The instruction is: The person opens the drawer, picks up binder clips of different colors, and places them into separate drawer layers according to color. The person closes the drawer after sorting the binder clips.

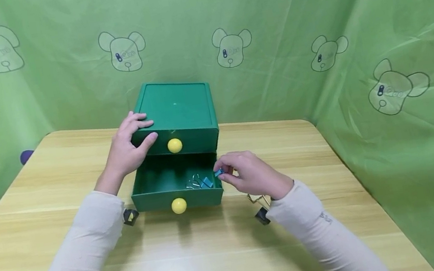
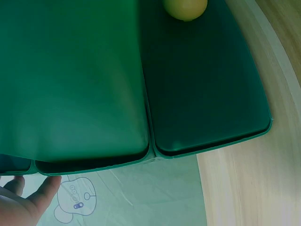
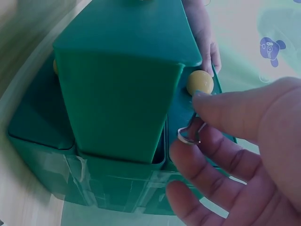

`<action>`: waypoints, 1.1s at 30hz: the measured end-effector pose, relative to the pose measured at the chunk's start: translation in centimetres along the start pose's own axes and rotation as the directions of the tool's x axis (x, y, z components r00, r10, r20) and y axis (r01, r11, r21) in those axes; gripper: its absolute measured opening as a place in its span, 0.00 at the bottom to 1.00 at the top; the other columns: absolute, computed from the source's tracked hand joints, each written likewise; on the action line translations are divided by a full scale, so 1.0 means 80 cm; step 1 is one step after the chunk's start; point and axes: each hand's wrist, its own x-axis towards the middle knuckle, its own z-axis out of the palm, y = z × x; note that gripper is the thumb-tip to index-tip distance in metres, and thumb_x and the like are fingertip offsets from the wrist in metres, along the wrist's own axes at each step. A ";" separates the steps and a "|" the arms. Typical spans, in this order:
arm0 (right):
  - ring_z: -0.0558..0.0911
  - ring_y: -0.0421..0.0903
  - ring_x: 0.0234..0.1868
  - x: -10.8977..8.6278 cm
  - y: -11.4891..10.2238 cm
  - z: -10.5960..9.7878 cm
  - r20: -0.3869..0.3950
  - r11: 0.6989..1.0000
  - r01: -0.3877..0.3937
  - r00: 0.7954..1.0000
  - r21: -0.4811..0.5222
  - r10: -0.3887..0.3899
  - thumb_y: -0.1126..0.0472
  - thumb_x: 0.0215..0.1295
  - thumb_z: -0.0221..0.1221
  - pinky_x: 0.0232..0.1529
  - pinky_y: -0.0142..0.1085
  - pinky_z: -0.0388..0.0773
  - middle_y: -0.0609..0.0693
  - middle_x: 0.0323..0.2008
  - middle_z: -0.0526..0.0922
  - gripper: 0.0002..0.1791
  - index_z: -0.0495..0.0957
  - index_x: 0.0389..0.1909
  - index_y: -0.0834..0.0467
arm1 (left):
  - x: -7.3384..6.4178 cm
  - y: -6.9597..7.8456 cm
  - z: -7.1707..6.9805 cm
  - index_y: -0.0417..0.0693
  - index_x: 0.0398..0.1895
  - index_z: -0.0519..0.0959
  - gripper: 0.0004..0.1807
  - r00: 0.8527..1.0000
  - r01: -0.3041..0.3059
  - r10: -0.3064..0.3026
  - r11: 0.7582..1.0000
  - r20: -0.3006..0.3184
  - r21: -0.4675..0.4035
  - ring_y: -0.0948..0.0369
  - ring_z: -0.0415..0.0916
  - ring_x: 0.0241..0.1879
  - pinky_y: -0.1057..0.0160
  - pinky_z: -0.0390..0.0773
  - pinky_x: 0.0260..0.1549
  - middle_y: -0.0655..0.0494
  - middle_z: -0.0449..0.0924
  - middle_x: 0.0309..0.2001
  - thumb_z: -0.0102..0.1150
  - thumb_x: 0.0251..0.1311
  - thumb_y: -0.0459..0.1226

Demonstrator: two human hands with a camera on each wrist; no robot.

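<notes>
A green drawer box point(image 1: 176, 106) stands on the table, its lower drawer point(image 1: 146, 199) pulled out beneath a closed upper one. My left hand point(image 1: 126, 145) rests on the box's front left corner, fingers extended over the top and thumb along the front. Between thumb and fingers my right hand point(image 1: 250, 173) pinches a small blue binder clip point(image 1: 218, 172) at the drawer's right wall. The clip's wire handle point(image 3: 188, 136) shows in the right wrist view. Inside the drawer, toward the right, lie blue binder clips point(image 1: 206, 182) with silver wire handles.
Yellow round knobs point(image 1: 179, 205) stick out from both drawer fronts. A black binder clip point(image 1: 130, 216) lies left of the open drawer. Another black clip point(image 1: 262, 216) with gold handles lies under my right wrist. Green curtain point(image 1: 183, 27) surrounds the wooden table point(image 1: 169, 266) behind and on the sides.
</notes>
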 end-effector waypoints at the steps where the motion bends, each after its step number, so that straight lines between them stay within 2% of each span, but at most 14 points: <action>1: 0.76 0.39 0.32 0.001 -0.001 0.000 0.001 1.000 0.001 1.000 -0.002 0.000 0.68 0.63 0.62 0.34 0.32 0.77 0.45 0.31 0.80 0.07 0.81 0.41 0.62 | 0.000 0.000 0.000 0.40 0.56 0.78 0.21 1.000 0.001 -0.001 1.000 0.000 -0.001 0.52 0.44 0.74 0.40 0.45 0.68 0.46 0.66 0.67 0.59 0.64 0.42; 12: 0.74 0.41 0.31 0.012 -0.008 0.007 -0.011 0.998 0.057 0.998 0.027 -0.056 0.70 0.62 0.63 0.34 0.36 0.78 0.45 0.30 0.78 0.08 0.81 0.42 0.63 | -0.003 0.000 0.000 0.41 0.56 0.78 0.21 1.000 0.003 -0.003 1.000 -0.004 0.004 0.53 0.44 0.74 0.40 0.46 0.68 0.47 0.66 0.67 0.59 0.64 0.43; 21: 0.72 0.39 0.28 0.023 -0.015 0.013 -0.026 0.995 0.085 0.996 0.048 -0.083 0.70 0.61 0.63 0.32 0.30 0.74 0.44 0.26 0.75 0.10 0.81 0.44 0.64 | -0.003 0.000 0.000 0.41 0.56 0.78 0.21 1.000 -0.001 0.001 1.000 -0.010 -0.002 0.52 0.44 0.74 0.40 0.45 0.68 0.46 0.66 0.67 0.59 0.63 0.43; 27: 0.78 0.40 0.32 0.027 -0.018 0.013 -0.011 0.995 0.051 0.999 0.080 -0.051 0.69 0.62 0.63 0.38 0.28 0.78 0.49 0.34 0.82 0.09 0.80 0.43 0.64 | -0.002 0.001 0.000 0.41 0.56 0.78 0.22 1.000 -0.003 0.003 1.000 -0.010 -0.005 0.53 0.43 0.74 0.40 0.46 0.68 0.46 0.66 0.67 0.59 0.63 0.43; 33: 0.78 0.41 0.33 0.024 -0.015 0.015 -0.019 0.996 0.021 1.000 0.084 -0.019 0.68 0.62 0.63 0.40 0.34 0.80 0.52 0.38 0.84 0.09 0.81 0.42 0.64 | -0.002 0.001 0.000 0.40 0.56 0.78 0.21 1.000 -0.008 0.008 1.000 -0.011 -0.003 0.52 0.43 0.74 0.40 0.46 0.68 0.46 0.66 0.67 0.59 0.63 0.43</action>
